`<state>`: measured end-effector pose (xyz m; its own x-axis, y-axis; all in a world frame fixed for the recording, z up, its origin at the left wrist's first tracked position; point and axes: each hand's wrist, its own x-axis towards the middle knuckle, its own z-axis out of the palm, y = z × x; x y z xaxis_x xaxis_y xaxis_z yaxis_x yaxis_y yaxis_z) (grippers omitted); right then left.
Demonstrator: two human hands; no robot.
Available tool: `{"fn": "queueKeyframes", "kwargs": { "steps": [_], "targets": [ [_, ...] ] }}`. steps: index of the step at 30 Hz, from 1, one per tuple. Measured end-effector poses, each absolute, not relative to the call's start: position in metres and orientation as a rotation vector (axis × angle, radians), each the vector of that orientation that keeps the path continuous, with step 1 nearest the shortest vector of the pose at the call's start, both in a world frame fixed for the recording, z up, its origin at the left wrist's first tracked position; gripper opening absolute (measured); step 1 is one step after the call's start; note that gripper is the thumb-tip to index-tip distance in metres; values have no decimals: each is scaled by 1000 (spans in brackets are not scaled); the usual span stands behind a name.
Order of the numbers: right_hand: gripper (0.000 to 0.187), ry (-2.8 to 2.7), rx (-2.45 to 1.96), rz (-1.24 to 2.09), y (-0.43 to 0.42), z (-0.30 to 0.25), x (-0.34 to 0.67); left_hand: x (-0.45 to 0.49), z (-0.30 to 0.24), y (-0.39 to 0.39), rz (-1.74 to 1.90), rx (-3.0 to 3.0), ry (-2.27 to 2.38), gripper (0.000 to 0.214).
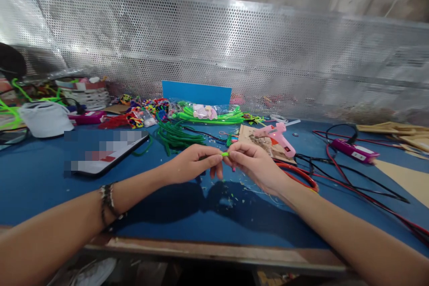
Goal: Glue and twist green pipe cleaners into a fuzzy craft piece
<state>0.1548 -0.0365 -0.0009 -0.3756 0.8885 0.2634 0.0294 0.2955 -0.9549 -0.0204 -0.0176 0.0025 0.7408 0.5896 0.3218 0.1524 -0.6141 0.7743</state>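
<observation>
A short bright-green piece of pipe cleaner is pinched between my two hands above the blue table. My left hand grips its left end with thumb and fingertips, and a dark bracelet circles that wrist. My right hand closes on its other end, hiding most of it. A small pinkish-purple tip shows just under my right fingers; what it belongs to I cannot make out. Behind my hands lie a bundle of dark green pipe cleaners and a pack of lighter green ones.
A pink glue gun rests on a board at right. Nearby are an orange ring, cables and a purple power strip. A tablet lies left, with a white cap beyond. Scraps dot the blue tabletop.
</observation>
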Motion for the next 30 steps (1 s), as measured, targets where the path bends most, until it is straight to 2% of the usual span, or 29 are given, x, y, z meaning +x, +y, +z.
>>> {"fn": "queueKeyframes", "kwargs": {
  "steps": [3, 8, 11, 13, 16, 19, 21, 25, 30],
  "targets": [
    [12, -1908, -1009, 813, -41, 8, 157, -21, 5, -19, 865, 2225, 724, 25],
    [15, -2373, -989, -162, -49, 15, 162, -17, -1, -22, 891, 2381, 780, 29],
    [20, -2476, -944, -372, -51, 13, 163, -16, -6, -21, 812, 2358, 763, 33],
    [16, -2362, -947, -182, -51, 13, 162, -17, -6, -20, 795, 2258, 738, 33],
    [7, -2032, -987, 427, -48, 13, 161, -17, -2, -20, 796, 2105, 653, 31],
    [9, -1760, -892, 1012, -45, 12, 158, -19, 2, -19, 750, 1996, 534, 30],
    [11, -1627, -795, 1239, -45, 10, 156, -19, 3, -17, 737, 1929, 464, 31],
    [13, -1506, -734, 1348, -46, 8, 154, -20, 3, -15, 777, 1830, 420, 30],
    [7, -1708, -860, 1068, -48, 10, 154, -20, 2, -16, 760, 1871, 524, 27]
  ]
}}
